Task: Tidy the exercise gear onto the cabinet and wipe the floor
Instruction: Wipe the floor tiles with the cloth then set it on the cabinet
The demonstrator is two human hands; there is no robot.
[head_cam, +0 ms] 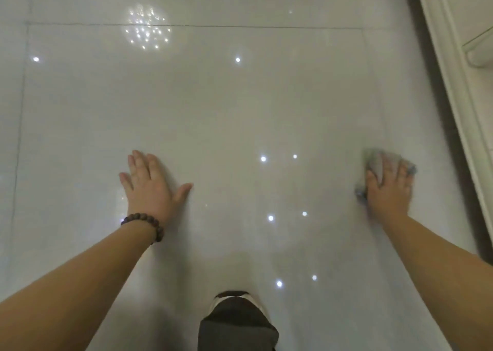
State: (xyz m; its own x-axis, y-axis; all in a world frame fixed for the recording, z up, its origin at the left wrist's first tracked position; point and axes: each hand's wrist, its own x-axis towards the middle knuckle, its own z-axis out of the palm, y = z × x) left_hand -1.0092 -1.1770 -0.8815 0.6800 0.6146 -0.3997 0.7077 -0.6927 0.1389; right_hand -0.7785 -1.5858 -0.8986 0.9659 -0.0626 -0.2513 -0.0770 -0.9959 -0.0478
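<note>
I look straight down at a glossy white tiled floor [226, 105] that mirrors ceiling lights. My left hand [149, 185] lies flat on the tile with fingers spread, a brown bead bracelet on its wrist. My right hand [389, 188] presses flat on a grey-blue cloth [373, 161] on the floor near the right side; the cloth shows past the fingertips and beside the thumb. The right hand and cloth look blurred. No exercise gear is in view.
A white cabinet base or skirting [453, 89] runs diagonally along the right edge, with a dark shadow strip beside it. My knee in dark trousers [237, 324] is at the bottom centre. A tile joint [186, 25] crosses the floor far ahead.
</note>
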